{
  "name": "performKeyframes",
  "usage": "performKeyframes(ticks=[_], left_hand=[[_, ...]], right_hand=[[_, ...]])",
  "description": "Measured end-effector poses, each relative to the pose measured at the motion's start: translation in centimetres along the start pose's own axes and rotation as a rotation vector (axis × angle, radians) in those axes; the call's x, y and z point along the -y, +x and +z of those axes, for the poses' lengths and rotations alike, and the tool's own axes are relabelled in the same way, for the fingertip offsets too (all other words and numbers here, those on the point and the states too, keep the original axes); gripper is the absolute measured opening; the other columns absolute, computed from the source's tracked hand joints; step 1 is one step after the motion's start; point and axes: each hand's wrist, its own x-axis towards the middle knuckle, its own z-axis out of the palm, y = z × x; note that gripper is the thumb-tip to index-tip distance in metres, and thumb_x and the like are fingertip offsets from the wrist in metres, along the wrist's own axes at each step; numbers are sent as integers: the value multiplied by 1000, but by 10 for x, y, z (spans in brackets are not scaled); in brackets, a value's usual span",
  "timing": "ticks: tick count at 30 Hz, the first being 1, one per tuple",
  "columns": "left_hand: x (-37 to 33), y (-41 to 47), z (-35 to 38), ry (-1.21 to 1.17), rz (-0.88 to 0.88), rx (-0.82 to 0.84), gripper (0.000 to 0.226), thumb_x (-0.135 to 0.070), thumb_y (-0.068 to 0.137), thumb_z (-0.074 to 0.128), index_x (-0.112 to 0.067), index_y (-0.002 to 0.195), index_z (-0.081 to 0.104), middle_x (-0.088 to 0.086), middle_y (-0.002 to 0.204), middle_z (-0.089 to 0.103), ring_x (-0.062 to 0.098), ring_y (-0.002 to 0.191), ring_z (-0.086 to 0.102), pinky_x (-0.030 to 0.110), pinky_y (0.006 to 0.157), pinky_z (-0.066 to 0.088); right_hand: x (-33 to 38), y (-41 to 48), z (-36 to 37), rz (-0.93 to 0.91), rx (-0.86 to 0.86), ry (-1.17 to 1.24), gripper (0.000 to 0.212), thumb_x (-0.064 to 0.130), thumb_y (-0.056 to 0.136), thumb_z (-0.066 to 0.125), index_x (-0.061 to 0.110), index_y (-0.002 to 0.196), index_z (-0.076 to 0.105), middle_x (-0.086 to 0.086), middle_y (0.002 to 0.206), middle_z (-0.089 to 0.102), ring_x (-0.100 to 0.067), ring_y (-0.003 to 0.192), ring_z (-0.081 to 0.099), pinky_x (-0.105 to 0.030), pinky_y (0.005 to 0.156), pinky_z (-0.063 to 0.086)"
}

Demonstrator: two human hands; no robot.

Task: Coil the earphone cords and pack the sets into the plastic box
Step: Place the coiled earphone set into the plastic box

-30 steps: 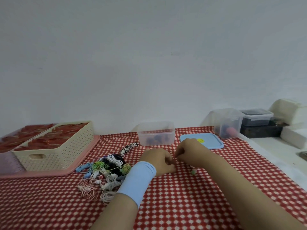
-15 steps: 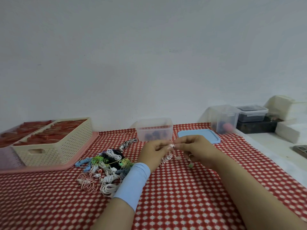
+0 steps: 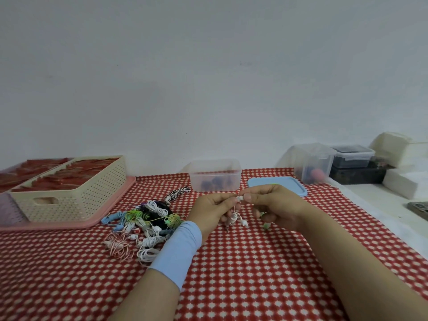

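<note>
Above the red checked worktop [image 3: 254,274], the left hand [image 3: 212,210] and right hand [image 3: 279,205] both pinch 1 white earphone set [image 3: 234,218], its small coil dangling between them. The clear plastic box [image 3: 215,179] stands just behind; a tangled earphone pile [image 3: 146,224] lies left.

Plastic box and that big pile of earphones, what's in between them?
In the head view, a black-and-white striped earphone set lies between the pile and the plastic box.

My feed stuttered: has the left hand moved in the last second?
Yes. The left hand has risen off the tablecloth, closer to the clear plastic box behind it, its fingers pinching a white earphone cord.
</note>
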Motion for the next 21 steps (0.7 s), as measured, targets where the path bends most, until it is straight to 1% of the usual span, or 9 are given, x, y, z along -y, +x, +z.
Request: performKeyframes(ticks=[4,7,10,12,15,17,19,21], left_hand=[[1,0,-3,6,-7,28,14,-19,93,65,-16,100,77,-5,77,74,4,61,55,20,63,49],[2,0,-3,-15,-17,45,13,-19,93,66,-20,98,77,-3,79,74,7,65,55,22,64,48],[2,-1,-2,-95,-36,69,13,-16,93,65,-20,92,78,-2,77,72,8,66,54,22,64,46],[2,-1,-2,-90,-38,85,13,-16,93,65,-18,93,77,-2,75,72,7,65,54,22,64,46],[2,-1,-3,-92,-31,105,13,-14,93,64,-16,95,77,-3,74,71,6,64,55,20,64,45],[2,-1,-4,-65,-27,104,13,-14,93,64,-15,97,77,-3,75,72,6,66,57,20,63,46],[2,-2,-5,2,-12,104,12,-15,92,66,-14,96,77,-3,75,73,6,67,58,20,64,47],[2,-1,-7,69,5,101,10,-16,91,67,-18,91,77,-4,76,74,7,67,58,21,65,49]], right_hand=[[-1,1,0,13,9,-10,14,11,92,67,12,99,80,-6,77,68,-13,56,53,-20,40,26],[-1,1,0,26,8,-22,15,12,91,69,11,101,80,-7,78,68,-13,57,55,-20,40,27],[-1,0,-1,40,16,10,14,11,89,70,11,99,80,-7,80,70,-13,57,57,-19,39,28],[-1,0,0,50,17,23,13,11,88,70,11,97,80,-8,80,70,-13,57,57,-18,38,28],[-2,-1,2,67,30,40,17,15,79,75,12,94,80,-8,82,71,-13,57,58,-18,37,29],[-2,-1,3,72,33,25,24,19,72,76,12,96,80,-9,82,71,-13,57,58,-18,37,29],[-2,-1,2,81,36,0,29,20,72,76,10,99,79,-11,85,71,-14,58,58,-18,37,30],[-3,-1,1,90,49,-6,32,20,73,76,8,103,78,-13,89,72,-15,58,58,-18,37,31]])
